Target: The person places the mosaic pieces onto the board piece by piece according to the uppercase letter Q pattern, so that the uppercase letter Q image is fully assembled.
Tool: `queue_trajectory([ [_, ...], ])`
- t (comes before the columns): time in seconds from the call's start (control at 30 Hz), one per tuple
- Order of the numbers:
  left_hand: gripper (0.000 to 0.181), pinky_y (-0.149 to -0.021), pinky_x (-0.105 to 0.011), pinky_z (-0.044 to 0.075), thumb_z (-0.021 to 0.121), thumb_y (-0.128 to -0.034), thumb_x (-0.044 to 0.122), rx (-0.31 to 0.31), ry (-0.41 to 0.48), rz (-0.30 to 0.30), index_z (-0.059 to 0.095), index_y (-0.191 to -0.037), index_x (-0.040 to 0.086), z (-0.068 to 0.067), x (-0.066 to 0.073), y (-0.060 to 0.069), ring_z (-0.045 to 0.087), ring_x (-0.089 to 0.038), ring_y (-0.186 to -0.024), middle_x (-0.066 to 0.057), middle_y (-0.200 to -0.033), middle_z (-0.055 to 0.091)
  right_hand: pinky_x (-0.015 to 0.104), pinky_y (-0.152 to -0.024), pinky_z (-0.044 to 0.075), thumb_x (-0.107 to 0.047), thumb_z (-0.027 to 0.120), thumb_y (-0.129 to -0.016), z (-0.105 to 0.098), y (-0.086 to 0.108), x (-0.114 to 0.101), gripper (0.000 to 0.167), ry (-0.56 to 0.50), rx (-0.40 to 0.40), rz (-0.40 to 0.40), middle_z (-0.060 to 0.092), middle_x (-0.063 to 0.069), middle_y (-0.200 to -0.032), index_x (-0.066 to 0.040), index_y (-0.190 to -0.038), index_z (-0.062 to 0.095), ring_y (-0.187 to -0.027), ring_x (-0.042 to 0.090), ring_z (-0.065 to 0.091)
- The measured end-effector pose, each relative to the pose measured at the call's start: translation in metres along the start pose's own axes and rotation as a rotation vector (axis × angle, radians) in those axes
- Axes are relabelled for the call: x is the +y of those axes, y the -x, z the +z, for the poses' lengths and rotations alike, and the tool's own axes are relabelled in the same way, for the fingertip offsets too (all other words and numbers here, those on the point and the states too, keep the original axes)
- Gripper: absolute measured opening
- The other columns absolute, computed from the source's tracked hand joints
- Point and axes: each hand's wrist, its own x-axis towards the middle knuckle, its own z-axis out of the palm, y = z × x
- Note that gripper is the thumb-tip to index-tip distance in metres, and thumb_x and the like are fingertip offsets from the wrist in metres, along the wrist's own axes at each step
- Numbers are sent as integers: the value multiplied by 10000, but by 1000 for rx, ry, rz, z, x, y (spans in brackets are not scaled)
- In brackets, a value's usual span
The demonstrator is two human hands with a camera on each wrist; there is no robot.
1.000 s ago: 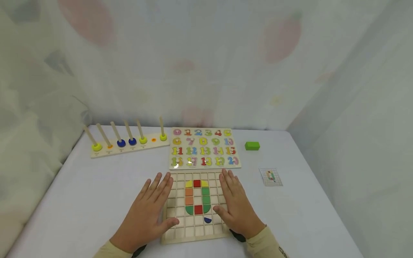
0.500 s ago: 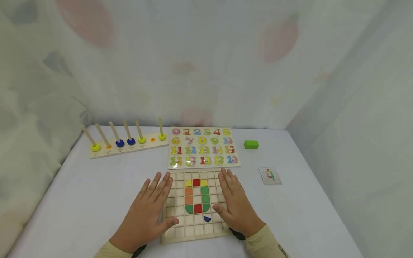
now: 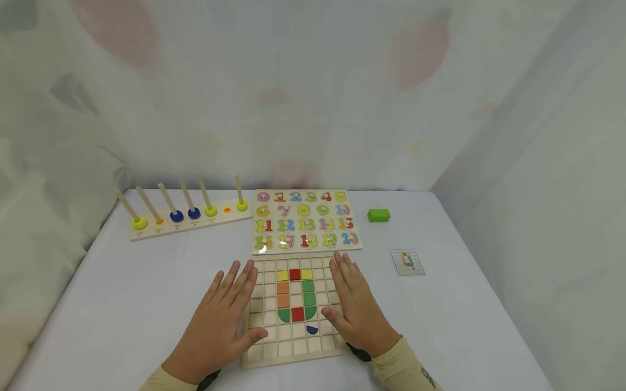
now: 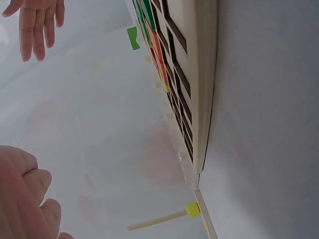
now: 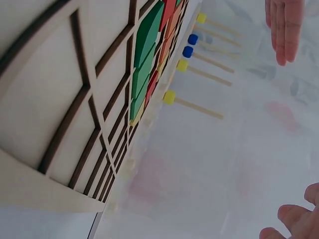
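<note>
My left hand (image 3: pixel 217 320) is held over the left side of a wooden grid board (image 3: pixel 274 354), fingers straight and thumb pointing inward. Over the right side is my right hand (image 3: pixel 361 312), its fingers straight too. Neither hand holds anything, and the wrist views show both raised above the board. Coloured tiles form a closed ring on the grid: red (image 3: pixel 297 314) at top and bottom, yellow (image 3: pixel 306 275) at the upper corners, orange (image 3: pixel 283 301) on the left, green (image 3: pixel 309 298) on the right and lower corners. A dark blue half-round tile (image 3: pixel 312 329) lies below the ring.
Behind the grid lies a number puzzle board (image 3: pixel 307 221). A peg stand (image 3: pixel 191 222) with yellow and blue rings is at the back left. To the right are a green block (image 3: pixel 379 215) and a small pattern card (image 3: pixel 408 262). Fabric curtains (image 3: pixel 274 136) enclose the white table.
The head view has shifted slightly, so the table things sit a little further up and left. Both hands keep the same pose over the board, and the tiles have not moved on it.
</note>
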Motion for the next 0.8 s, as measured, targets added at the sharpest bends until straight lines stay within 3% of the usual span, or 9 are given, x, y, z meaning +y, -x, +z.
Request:
queue_trajectory([
  [0.13, 1078, -1304, -469, -7, 545, -990, 745, -12, 30, 50, 193, -1701, 15, 4, 4, -3, 106, -365, -1627, -105, -1785, 120, 417, -1307, 6, -652, 238, -1115, -4, 16, -8, 889, 18, 6, 49, 91, 161, -1780, 12, -1699, 138, -1597, 452, 164],
  [0.27, 1106, -1303, -450, -27, 633, -971, 686, -69, 47, 71, 148, -1707, 17, -6, -12, 12, 66, -352, -1633, -129, -1781, 119, 418, -1308, 18, -658, 211, -1115, 11, 13, -29, 891, 27, 2, 62, 63, 141, -1785, 7, -1701, 126, -1612, 414, 143],
  [0.4, 1111, -1300, -434, -43, 648, -970, 666, -60, 56, 31, 137, -1706, 9, -30, -45, 35, 33, -347, -1635, -152, -1775, 130, 466, -1308, 40, -658, 176, -1114, 31, -32, -57, 889, 56, -61, -18, 8, 133, -1787, 2, -1703, 90, -1630, 367, 73],
  [0.57, 1096, -1298, -449, -50, 617, -980, 684, -42, 57, -5, 122, -1715, 38, -64, -81, 56, 3, -336, -1636, -127, -1782, 92, 481, -1307, 29, -608, 434, -1106, 54, -91, -98, 928, 160, -162, -64, -64, 127, -1782, -33, -1712, 28, -1633, 311, -74],
  [0.63, 1089, -1297, -454, -54, 565, -992, 715, -54, 46, 5, 96, -1719, 53, -77, -93, 62, -11, -325, -1635, -117, -1784, 70, 464, -1306, 8, -620, 509, -1076, 66, -107, -122, 977, 217, -177, -52, -59, 121, -1783, -65, -1718, 24, -1631, 298, -93],
  [0.8, 993, -1292, -484, -54, 355, -1061, 730, -47, 83, 42, 74, -1714, 37, -113, -128, 69, -34, -310, -1632, -109, -1781, 25, 457, -1303, 54, -682, 343, -1097, 84, -138, -207, 853, 399, -268, -102, 82, 70, -1788, -162, -1736, 120, -1636, 289, 20],
])
